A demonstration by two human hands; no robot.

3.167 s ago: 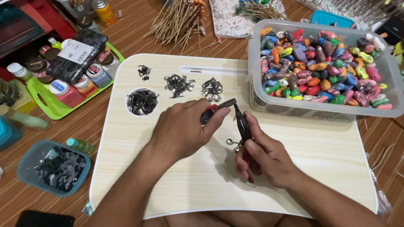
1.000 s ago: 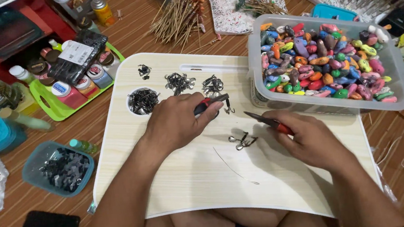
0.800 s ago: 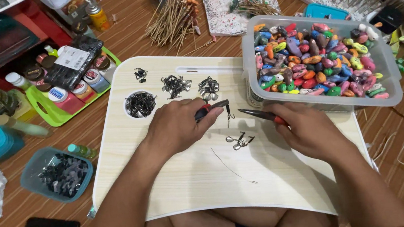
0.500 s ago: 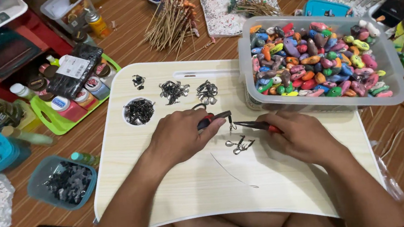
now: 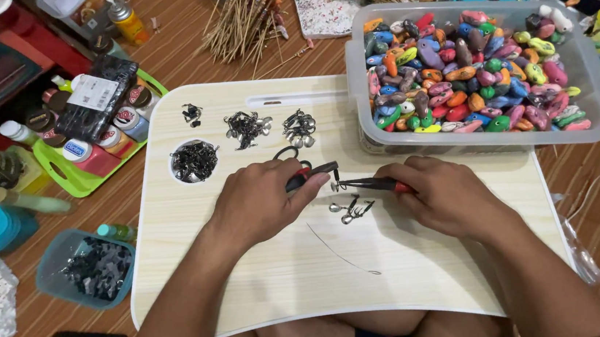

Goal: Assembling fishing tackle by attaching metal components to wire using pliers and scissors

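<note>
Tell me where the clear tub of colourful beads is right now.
In the head view, the clear tub of colourful beads sits at the upper right, overlapping the far right corner of the pale lap tray, just beyond the right hand.

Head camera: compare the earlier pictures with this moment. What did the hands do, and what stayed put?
The right hand swung its pliers out to the right, then brought the tips back to meet the left hand's pliers over the small metal pieces. Both hands kept their tools. The tub of coloured beads and the lap desk stayed put.
</note>
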